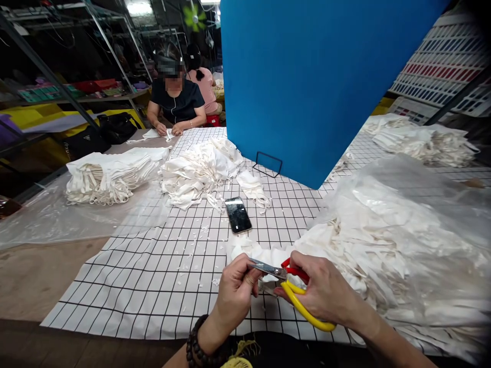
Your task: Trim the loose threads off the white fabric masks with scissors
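My right hand point(322, 289) is closed round a pair of scissors point(271, 268) with one red and one yellow handle loop. The blades point left, and their tips reach the fingers of my left hand point(240, 283). Those fingers are pinched on the edge of a white cloth piece point(249, 249), which spreads out just behind both hands. My fingers hide the exact spot they grip. A dark bead bracelet point(196, 340) circles my left wrist. Beyond the hands, a phone point(238, 214) lies on the checked tablecloth point(153, 276).
White cloth heaps point(199, 171) and a neat stack point(111, 174) lie at the left. At the right, a clear plastic bag point(406, 179) covers a big white pile point(387, 245). A tall blue board point(303, 87) stands mid-table. A co-worker point(178, 105) handles white pieces across the table.
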Action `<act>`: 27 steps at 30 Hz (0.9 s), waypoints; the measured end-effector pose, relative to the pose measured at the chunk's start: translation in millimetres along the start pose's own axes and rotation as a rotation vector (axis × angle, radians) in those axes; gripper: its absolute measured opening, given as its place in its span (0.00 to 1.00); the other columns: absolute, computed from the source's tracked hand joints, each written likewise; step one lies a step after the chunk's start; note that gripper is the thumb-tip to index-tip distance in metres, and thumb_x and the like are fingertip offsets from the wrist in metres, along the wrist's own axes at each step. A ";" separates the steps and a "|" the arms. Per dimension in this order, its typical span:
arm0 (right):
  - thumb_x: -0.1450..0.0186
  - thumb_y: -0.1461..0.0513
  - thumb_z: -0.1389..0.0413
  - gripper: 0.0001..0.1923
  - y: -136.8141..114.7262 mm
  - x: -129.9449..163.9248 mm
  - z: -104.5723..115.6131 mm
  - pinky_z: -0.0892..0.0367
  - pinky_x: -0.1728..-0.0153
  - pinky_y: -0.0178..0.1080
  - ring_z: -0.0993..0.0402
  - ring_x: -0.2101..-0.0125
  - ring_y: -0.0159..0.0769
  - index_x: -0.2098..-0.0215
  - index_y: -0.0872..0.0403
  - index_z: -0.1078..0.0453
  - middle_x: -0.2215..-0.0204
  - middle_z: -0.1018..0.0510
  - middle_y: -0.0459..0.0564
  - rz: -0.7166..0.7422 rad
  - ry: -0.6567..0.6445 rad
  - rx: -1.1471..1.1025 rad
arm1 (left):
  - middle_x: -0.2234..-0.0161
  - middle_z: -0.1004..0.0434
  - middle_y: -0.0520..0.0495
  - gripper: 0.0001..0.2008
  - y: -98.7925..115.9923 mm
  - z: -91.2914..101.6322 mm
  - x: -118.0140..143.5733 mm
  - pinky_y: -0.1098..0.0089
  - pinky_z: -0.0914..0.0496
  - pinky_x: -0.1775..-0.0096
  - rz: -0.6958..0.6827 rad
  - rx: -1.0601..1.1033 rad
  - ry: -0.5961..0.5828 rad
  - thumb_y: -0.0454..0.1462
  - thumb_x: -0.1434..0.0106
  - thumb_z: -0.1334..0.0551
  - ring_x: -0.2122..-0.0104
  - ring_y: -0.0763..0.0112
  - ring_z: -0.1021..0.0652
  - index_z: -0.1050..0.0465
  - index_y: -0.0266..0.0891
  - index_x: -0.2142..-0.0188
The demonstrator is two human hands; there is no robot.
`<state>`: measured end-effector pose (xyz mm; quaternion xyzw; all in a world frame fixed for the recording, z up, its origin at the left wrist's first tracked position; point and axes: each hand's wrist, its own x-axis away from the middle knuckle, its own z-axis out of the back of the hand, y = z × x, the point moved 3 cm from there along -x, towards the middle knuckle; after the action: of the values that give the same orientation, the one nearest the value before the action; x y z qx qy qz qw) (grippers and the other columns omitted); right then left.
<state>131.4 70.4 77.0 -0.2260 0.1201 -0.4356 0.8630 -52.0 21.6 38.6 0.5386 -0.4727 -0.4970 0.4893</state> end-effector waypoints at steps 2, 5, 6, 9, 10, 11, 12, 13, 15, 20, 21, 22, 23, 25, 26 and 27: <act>0.43 0.50 0.39 0.20 -0.9 0.5 0.8 0.48 0.76 0.34 0.39 0.78 0.33 0.71 0.50 0.45 0.79 0.33 0.42 0.009 -0.014 -0.014 | 0.72 0.37 0.53 0.11 2.3 0.9 -0.6 0.75 0.37 0.77 -0.001 -0.011 -0.010 0.37 0.33 0.42 0.81 0.81 0.32 0.29 0.37 0.71; 0.44 0.48 0.39 0.21 -4.1 -0.5 2.6 0.47 0.75 0.34 0.38 0.77 0.33 0.70 0.50 0.44 0.77 0.33 0.42 0.040 -0.017 -0.032 | 0.73 0.36 0.53 0.11 7.6 2.2 -1.5 0.76 0.38 0.79 0.002 -0.046 -0.024 0.37 0.33 0.41 0.82 0.82 0.32 0.29 0.36 0.72; 0.44 0.47 0.38 0.22 -4.8 -1.2 2.7 0.47 0.75 0.34 0.39 0.77 0.33 0.70 0.50 0.44 0.77 0.33 0.42 0.048 -0.014 -0.037 | 0.73 0.36 0.53 0.12 9.3 2.6 -1.7 0.76 0.38 0.79 0.006 -0.057 -0.030 0.37 0.33 0.41 0.82 0.82 0.32 0.29 0.36 0.73; 0.44 0.47 0.39 0.22 -3.7 -3.7 0.4 0.48 0.76 0.34 0.41 0.78 0.32 0.71 0.50 0.45 0.79 0.35 0.41 0.045 -0.013 -0.046 | 0.72 0.35 0.52 0.12 11.9 2.6 -1.1 0.76 0.38 0.79 0.018 -0.064 -0.041 0.38 0.33 0.41 0.82 0.82 0.32 0.28 0.36 0.72; 0.43 0.48 0.39 0.22 -2.5 -4.4 -1.2 0.49 0.76 0.34 0.41 0.78 0.32 0.72 0.50 0.46 0.79 0.35 0.40 0.037 -0.015 -0.048 | 0.72 0.34 0.52 0.12 11.6 2.0 -0.6 0.76 0.38 0.79 0.024 -0.059 -0.042 0.38 0.33 0.41 0.83 0.82 0.32 0.27 0.36 0.72; 0.43 0.49 0.39 0.22 -1.1 -4.8 -2.7 0.50 0.77 0.34 0.43 0.79 0.31 0.73 0.50 0.46 0.80 0.36 0.40 0.027 -0.017 -0.051 | 0.72 0.34 0.52 0.12 10.6 1.1 -0.1 0.76 0.38 0.80 0.031 -0.053 -0.042 0.39 0.33 0.41 0.83 0.82 0.32 0.27 0.35 0.72; 0.43 0.49 0.38 0.22 0.4 -4.9 -4.2 0.50 0.77 0.34 0.44 0.79 0.31 0.74 0.50 0.47 0.81 0.37 0.40 0.017 -0.019 -0.062 | 0.72 0.34 0.51 0.12 9.1 -0.1 0.3 0.76 0.38 0.80 0.039 -0.044 -0.043 0.39 0.33 0.41 0.83 0.82 0.32 0.27 0.35 0.72; 0.44 0.50 0.38 0.22 1.9 -4.7 -5.3 0.50 0.77 0.34 0.44 0.79 0.30 0.74 0.50 0.47 0.81 0.37 0.39 0.007 -0.022 -0.084 | 0.72 0.33 0.51 0.13 7.6 -1.1 0.2 0.76 0.39 0.80 0.048 -0.030 -0.041 0.40 0.34 0.41 0.83 0.82 0.33 0.27 0.35 0.72; 0.45 0.50 0.36 0.22 6.2 -3.6 -5.5 0.49 0.77 0.34 0.45 0.79 0.30 0.73 0.50 0.45 0.80 0.37 0.39 -0.020 -0.028 -0.170 | 0.73 0.33 0.51 0.13 5.9 -0.4 -1.9 0.75 0.38 0.79 0.058 -0.005 -0.025 0.40 0.34 0.41 0.83 0.81 0.32 0.27 0.35 0.72; 0.43 0.52 0.36 0.19 38.0 5.3 10.4 0.41 0.77 0.33 0.41 0.77 0.30 0.70 0.50 0.42 0.77 0.36 0.39 -0.211 0.042 -0.576 | 0.79 0.31 0.53 0.12 33.8 47.8 -20.5 0.73 0.32 0.69 -0.068 -0.052 0.251 0.42 0.37 0.37 0.76 0.75 0.28 0.29 0.36 0.74; 0.42 0.51 0.36 0.19 48.9 8.8 16.6 0.38 0.76 0.33 0.38 0.76 0.30 0.69 0.50 0.42 0.76 0.35 0.40 -0.262 0.115 -0.635 | 0.78 0.29 0.53 0.12 46.0 67.1 -25.0 0.72 0.31 0.68 -0.119 -0.077 0.355 0.42 0.38 0.36 0.75 0.75 0.28 0.28 0.36 0.72; 0.42 0.51 0.36 0.18 60.4 13.2 23.1 0.36 0.74 0.34 0.35 0.75 0.31 0.68 0.50 0.41 0.75 0.33 0.41 -0.309 0.204 -0.666 | 0.76 0.28 0.53 0.12 59.9 88.6 -29.0 0.72 0.31 0.68 -0.188 -0.102 0.469 0.44 0.40 0.35 0.74 0.75 0.28 0.29 0.36 0.71; 0.43 0.51 0.36 0.18 71.9 18.4 29.2 0.34 0.72 0.35 0.33 0.73 0.33 0.67 0.50 0.39 0.73 0.31 0.42 -0.351 0.291 -0.669 | 0.74 0.27 0.54 0.13 74.1 110.8 -32.8 0.71 0.31 0.67 -0.264 -0.134 0.579 0.45 0.41 0.35 0.74 0.76 0.28 0.30 0.36 0.70; 0.43 0.52 0.36 0.18 91.9 30.3 37.6 0.32 0.70 0.36 0.28 0.70 0.36 0.65 0.50 0.37 0.70 0.26 0.46 -0.423 0.395 -0.619 | 0.70 0.26 0.58 0.12 98.4 152.6 -40.4 0.66 0.30 0.62 -0.361 -0.304 0.754 0.44 0.37 0.39 0.72 0.77 0.28 0.30 0.36 0.64; 0.43 0.52 0.36 0.17 99.6 36.4 39.4 0.31 0.70 0.37 0.26 0.69 0.37 0.64 0.50 0.36 0.69 0.24 0.47 -0.455 0.412 -0.572 | 0.67 0.26 0.58 0.13 105.9 169.7 -45.6 0.62 0.31 0.60 -0.357 -0.407 0.774 0.44 0.36 0.40 0.70 0.77 0.28 0.30 0.35 0.61; 0.43 0.52 0.37 0.16 105.6 42.5 40.0 0.31 0.70 0.37 0.25 0.69 0.38 0.65 0.50 0.35 0.69 0.23 0.48 -0.481 0.425 -0.512 | 0.66 0.25 0.57 0.15 109.3 183.4 -51.6 0.60 0.32 0.60 -0.315 -0.522 0.758 0.45 0.35 0.42 0.70 0.77 0.28 0.30 0.34 0.59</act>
<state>246.3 102.2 59.1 -0.3600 0.3438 -0.6179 0.6086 -240.6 54.3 146.3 0.6061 -0.0332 -0.4358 0.6645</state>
